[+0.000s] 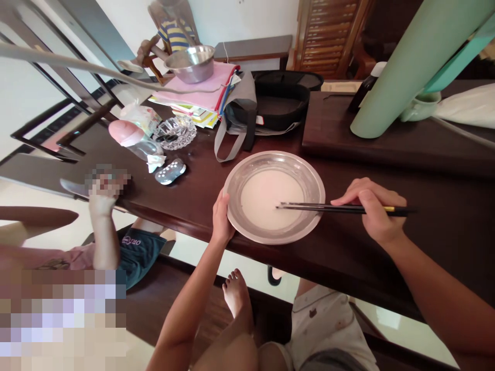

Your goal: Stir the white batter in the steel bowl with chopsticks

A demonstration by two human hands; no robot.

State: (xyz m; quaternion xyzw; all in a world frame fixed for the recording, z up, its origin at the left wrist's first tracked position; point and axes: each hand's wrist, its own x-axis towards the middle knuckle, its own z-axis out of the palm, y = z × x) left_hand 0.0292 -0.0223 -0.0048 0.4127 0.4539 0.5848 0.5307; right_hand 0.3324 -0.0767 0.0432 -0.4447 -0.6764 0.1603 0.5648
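Observation:
A wide metal bowl (313,193) stands on the dark wooden table, near its front edge. In it lies a pale, whitish liquid or batter (266,198). My left hand (223,219) grips the bowl's left rim, fingers partly hidden behind it. My right hand (377,206) is closed around a pair of black chopsticks (332,208) with a gold band. Their tips reach over the bowl's middle and touch the whitish mixture, with some of it clinging to them.
Behind the bowl are a black and grey bag (270,103) and a metal basin (193,64) on stacked folders. A glass ashtray (176,133), a game controller (170,171) and a bottle lie left. A green cylinder (402,77) rises right. Another person's hand (104,190) rests at left.

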